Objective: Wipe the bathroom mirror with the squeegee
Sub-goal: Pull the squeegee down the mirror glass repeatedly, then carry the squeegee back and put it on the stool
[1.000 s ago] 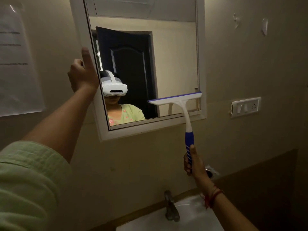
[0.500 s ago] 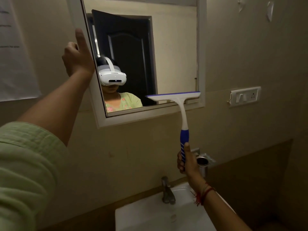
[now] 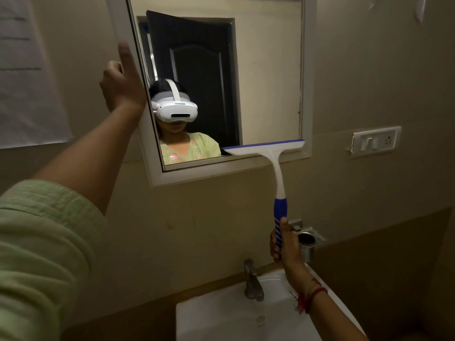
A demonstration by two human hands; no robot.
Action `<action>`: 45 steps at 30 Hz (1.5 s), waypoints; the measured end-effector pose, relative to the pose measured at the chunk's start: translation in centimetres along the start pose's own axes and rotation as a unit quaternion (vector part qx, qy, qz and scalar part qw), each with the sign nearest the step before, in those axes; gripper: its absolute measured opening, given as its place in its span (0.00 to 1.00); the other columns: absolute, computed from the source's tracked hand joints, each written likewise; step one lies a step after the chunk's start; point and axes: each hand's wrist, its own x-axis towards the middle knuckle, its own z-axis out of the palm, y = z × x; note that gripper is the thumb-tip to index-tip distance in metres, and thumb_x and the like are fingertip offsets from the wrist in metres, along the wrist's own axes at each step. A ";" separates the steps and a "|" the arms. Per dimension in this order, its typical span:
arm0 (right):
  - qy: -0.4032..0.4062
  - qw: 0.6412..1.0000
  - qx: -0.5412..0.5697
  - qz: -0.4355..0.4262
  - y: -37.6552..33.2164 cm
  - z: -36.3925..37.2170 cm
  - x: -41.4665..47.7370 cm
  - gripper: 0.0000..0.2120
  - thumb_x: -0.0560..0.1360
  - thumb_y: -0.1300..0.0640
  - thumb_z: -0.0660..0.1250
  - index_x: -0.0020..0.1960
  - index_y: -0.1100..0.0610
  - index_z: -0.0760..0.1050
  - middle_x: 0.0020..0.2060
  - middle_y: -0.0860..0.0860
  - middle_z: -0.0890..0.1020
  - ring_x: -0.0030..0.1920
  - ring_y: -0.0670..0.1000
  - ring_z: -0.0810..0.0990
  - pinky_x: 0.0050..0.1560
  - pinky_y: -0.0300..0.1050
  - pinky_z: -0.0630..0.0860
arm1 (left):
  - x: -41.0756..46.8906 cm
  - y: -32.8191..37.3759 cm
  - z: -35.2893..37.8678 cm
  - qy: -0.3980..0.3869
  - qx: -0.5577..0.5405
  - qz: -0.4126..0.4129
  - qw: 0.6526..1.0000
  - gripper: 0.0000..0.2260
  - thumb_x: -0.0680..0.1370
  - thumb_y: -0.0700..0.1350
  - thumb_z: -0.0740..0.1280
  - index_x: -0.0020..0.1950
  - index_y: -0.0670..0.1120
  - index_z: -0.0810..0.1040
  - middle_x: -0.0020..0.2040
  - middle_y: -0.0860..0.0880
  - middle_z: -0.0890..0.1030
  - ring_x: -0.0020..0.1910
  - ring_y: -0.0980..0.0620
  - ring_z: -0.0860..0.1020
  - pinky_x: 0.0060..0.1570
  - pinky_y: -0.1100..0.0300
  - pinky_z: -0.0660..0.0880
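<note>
Mirror top cut off

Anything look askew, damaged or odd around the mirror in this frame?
Yes: the white wall switch plate right of the white-framed mirror sits crooked, its left edge apparently pulled away from the wall. Nothing looks spilled.

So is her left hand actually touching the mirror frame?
Touching. The head view shows the left hand wrapped around the mirror frame's left edge, thumb lying on its front.
</note>
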 end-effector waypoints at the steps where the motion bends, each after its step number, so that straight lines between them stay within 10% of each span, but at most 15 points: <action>1: 0.002 1.000 0.002 0.001 0.0 -0.1 -0.1 0.30 0.57 0.25 0.60 0.29 0.54 0.68 0.18 0.45 0.69 0.18 0.43 0.65 0.20 0.34 0.62 | 0.0 0.0 0.0 -0.001 0.002 -0.003 1.000 0.22 0.79 0.62 0.50 0.30 0.51 0.57 0.29 0.55 0.63 0.28 0.59 0.62 0.24 0.66 0.57; 6: -0.009 1.000 0.017 0.010 -0.5 -1.1 -0.3 0.22 0.65 0.36 0.59 0.33 0.57 0.67 0.17 0.46 0.69 0.18 0.42 0.65 0.18 0.33 0.62 | -0.1 0.3 -0.1 -0.003 0.025 -0.015 1.000 0.22 0.79 0.62 0.49 0.30 0.51 0.60 0.30 0.53 0.66 0.41 0.52 0.68 0.29 0.61 0.61; 11: 0.003 0.999 0.041 -0.014 -1.3 -2.0 -0.6 0.39 0.46 0.22 0.66 0.34 0.57 0.68 0.21 0.46 0.69 0.19 0.41 0.66 0.19 0.32 0.63 | -0.2 0.2 -0.2 -0.003 0.027 -0.013 1.000 0.22 0.80 0.60 0.49 0.30 0.51 0.61 0.32 0.50 0.69 0.41 0.51 0.69 0.34 0.59 0.56; 26: -0.119 0.992 -0.009 -0.040 -5.2 -2.1 -1.5 0.32 0.53 0.24 0.64 0.28 0.54 0.68 0.17 0.46 0.68 0.18 0.43 0.64 0.19 0.33 0.62 | -2.0 1.3 -1.5 0.014 0.074 -0.044 0.996 0.22 0.80 0.61 0.49 0.32 0.51 0.66 0.39 0.49 0.73 0.40 0.52 0.70 0.30 0.61 0.61; 31: -0.165 0.986 -0.030 -0.007 -4.8 -3.0 -2.7 0.31 0.53 0.23 0.64 0.27 0.52 0.70 0.19 0.46 0.69 0.19 0.44 0.65 0.21 0.34 0.63 | -5.7 -1.4 -3.1 0.027 -0.040 -0.109 0.993 0.18 0.80 0.57 0.53 0.42 0.46 0.75 0.45 0.43 0.80 0.45 0.43 0.80 0.44 0.54 0.75; 35: -0.190 0.981 -0.035 0.019 -3.5 -3.7 -4.1 0.24 0.62 0.31 0.61 0.27 0.52 0.71 0.20 0.46 0.70 0.20 0.45 0.65 0.20 0.34 0.63 | -10.6 -4.5 -6.6 -0.018 -0.096 -0.172 0.980 0.13 0.79 0.52 0.58 0.36 0.51 0.70 0.34 0.51 0.75 0.28 0.53 0.76 0.29 0.63 0.70; 45: -0.289 0.949 -0.082 0.096 0.3 -4.8 -7.6 0.32 0.58 0.25 0.63 0.30 0.56 0.69 0.20 0.48 0.68 0.20 0.46 0.63 0.22 0.36 0.61 | -25.5 -12.3 -15.9 -0.066 -0.022 -0.345 0.936 0.13 0.81 0.47 0.58 0.37 0.48 0.71 0.34 0.48 0.74 0.19 0.59 0.73 0.21 0.69 0.69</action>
